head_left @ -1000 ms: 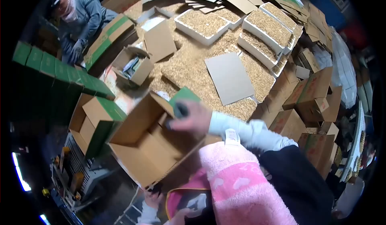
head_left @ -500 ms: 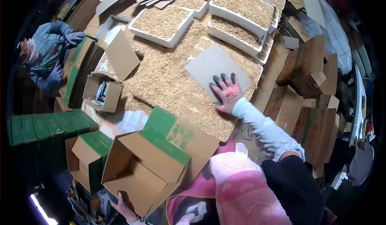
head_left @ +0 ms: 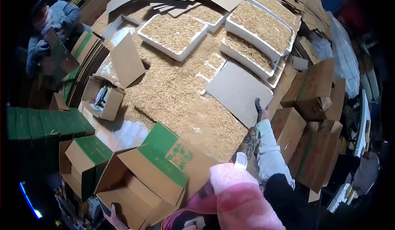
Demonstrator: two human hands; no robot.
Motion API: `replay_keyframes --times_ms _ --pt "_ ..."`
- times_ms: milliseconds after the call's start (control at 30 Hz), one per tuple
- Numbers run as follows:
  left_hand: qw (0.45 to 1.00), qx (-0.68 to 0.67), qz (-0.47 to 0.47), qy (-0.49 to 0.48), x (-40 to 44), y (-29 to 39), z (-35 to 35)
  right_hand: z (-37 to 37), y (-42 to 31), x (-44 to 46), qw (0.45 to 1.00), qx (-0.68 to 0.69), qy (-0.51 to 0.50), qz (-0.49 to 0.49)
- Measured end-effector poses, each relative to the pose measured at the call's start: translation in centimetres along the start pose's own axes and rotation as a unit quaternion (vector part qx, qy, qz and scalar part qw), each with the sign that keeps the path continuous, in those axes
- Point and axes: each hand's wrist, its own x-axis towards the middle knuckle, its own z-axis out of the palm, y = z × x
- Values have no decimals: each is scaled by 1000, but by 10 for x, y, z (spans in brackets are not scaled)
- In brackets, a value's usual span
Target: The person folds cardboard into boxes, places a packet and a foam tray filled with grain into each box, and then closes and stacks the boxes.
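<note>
Two hands are seen: right of centre in the frame, the right hand (head_left: 262, 112) is closed on the lower-right edge of a grey cardboard sheet (head_left: 236, 91), which is positioned over loose tan flakes (head_left: 177, 96), just below stacked white trays (head_left: 252, 41). At the lower left, the left hand (head_left: 114, 218) is placed against an open carton (head_left: 153, 170), though whether it is gripped cannot be told. At upper left, cardboard (head_left: 58, 53) is held by another person (head_left: 61, 14).
</note>
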Motion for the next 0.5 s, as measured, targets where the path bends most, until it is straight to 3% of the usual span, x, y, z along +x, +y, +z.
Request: replay_keyframes --times_ms 33,100,200,267,300,333,400,500 --pt "1000 -18 -20 10 -21 29 13 11 -28 -9 999 41 -9 -3" --pt "998 -41 -48 26 -46 57 25 41 -89 -25 989 -81 14 -125" --pt "982 -185 -9 -46 -46 43 23 85 -191 -68 996 -85 -25 -13" --pt "952 -283 -2 -118 -56 55 29 141 -253 -131 992 -83 -99 7" --pt "928 -326 53 -171 -57 60 33 159 -272 -149 986 -78 -146 17" --pt "928 -300 144 -166 -53 66 39 178 -285 -163 976 -71 -202 33" --pt "939 -252 166 -164 -41 91 47 232 -307 -209 948 -49 -305 76" --pt "947 -62 289 -125 -28 144 80 313 -308 -273 877 -8 -435 202"
